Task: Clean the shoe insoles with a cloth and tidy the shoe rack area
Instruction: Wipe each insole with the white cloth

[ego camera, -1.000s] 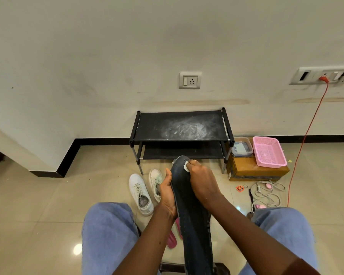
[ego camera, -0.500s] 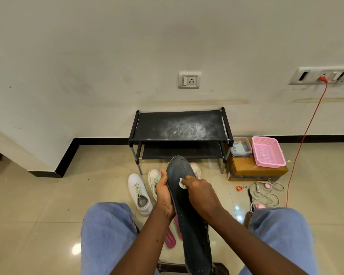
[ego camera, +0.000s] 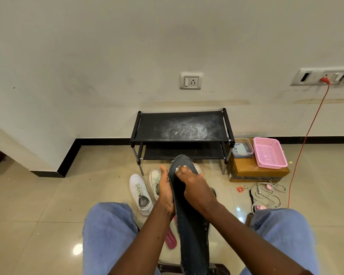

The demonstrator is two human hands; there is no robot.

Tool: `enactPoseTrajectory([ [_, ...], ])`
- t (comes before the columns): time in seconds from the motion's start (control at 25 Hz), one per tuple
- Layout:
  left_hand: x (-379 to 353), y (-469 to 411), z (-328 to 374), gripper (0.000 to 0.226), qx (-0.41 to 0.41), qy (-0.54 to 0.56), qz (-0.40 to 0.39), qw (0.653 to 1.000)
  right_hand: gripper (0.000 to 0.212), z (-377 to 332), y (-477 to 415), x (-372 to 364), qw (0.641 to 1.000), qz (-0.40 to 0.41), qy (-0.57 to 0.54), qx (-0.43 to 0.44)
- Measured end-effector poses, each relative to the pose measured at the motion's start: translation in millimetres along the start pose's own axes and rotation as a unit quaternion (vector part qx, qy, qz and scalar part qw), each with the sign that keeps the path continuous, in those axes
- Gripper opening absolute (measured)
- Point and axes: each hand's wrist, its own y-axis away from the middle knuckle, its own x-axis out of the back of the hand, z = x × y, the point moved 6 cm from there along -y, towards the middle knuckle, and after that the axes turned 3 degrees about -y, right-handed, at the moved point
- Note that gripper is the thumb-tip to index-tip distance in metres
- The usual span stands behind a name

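Observation:
A long dark insole (ego camera: 193, 231) stands tilted between my knees, toe end pointing away toward the rack. My left hand (ego camera: 165, 192) grips its left edge near the upper half. My right hand (ego camera: 195, 185) presses a small white cloth (ego camera: 179, 168) against the insole's toe end; only a bit of the cloth shows under the fingertips. Behind stands the black two-shelf shoe rack (ego camera: 182, 127), its top shelf smeared with white dust. White sneakers (ego camera: 140, 193) lie on the floor in front of it.
A pink insole (ego camera: 170, 238) lies on the floor under my left forearm. Right of the rack, a cardboard box (ego camera: 254, 171) carries a pink basket (ego camera: 269, 152) and a clear container (ego camera: 242, 149). Coiled cables (ego camera: 266, 193) and an orange cord (ego camera: 306, 139) lie at right.
My right hand slid the cloth down the insole from the toe end, then back up to the toe end. The left hand kept its hold on the edge.

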Motion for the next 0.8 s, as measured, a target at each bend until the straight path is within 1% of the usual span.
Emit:
enactPoseTrajectory([
  [0.08, 3, -4, 4, 0.072, -0.005, -0.008, 0.017, 1.0, 0.052, -7, 7, -7, 0.998, -0.015, 0.007, 0.054],
  [0.16, 3, -3, 5, 0.07, -0.005, -0.017, 0.023, 1.0, 0.044, -9, 10, -8, 0.996, 0.006, -0.004, 0.088],
  [0.24, 0, 0, 2, 0.071, -0.002, -0.019, 0.018, 1.0, 0.037, -4, 5, -5, 0.996, 0.021, -0.013, 0.087],
  [0.32, -3, 4, -2, 0.066, 0.001, -0.01, 0.011, 1.0, 0.037, 2, -5, 2, 0.996, 0.034, 0.019, 0.083],
  [0.4, -9, 9, -5, 0.061, 0.002, -0.008, -0.003, 1.0, 0.04, 5, -16, 10, 0.995, 0.054, 0.045, 0.075],
  [0.52, -14, 13, -4, 0.053, 0.006, -0.034, -0.017, 0.999, 0.048, 10, -26, 16, 0.995, 0.071, 0.063, 0.018],
  [0.56, -14, 15, -1, 0.051, 0.001, -0.036, -0.009, 0.999, 0.047, 9, -26, 17, 0.995, 0.087, 0.051, 0.005],
  [0.64, -15, 16, 0, 0.054, -0.002, -0.031, -0.006, 1.0, 0.041, 5, -22, 16, 0.993, 0.115, 0.021, 0.009],
  [0.8, -17, 21, 6, 0.066, -0.003, -0.044, 0.015, 0.999, 0.038, -9, 0, 4, 0.993, 0.102, -0.039, 0.053],
])
